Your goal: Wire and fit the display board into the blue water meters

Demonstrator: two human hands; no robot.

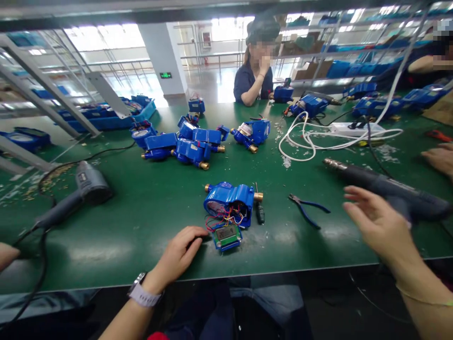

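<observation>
A blue water meter (226,196) lies in front of me with its housing opened and thin coloured wires coming out. The wires lead to a small green circuit board with a display (226,234), which lies on the table at the near side of the meter. My left hand (184,250) rests on the table, fingers stretched out, their tips at the board's left edge. My right hand (378,224) is raised with fingers apart, in front of a black heat gun (375,182); whether it touches the gun's handle I cannot tell. Blue-handled pliers (307,208) and a dark-handled screwdriver (260,210) lie between.
Several blue meters (191,148) stand farther back. Another heat gun (88,184) lies left. A white power strip (356,129) with looped cable sits back right. A person (253,80) sits opposite. Other people's hands show at the left edge (7,255) and right edge (440,158).
</observation>
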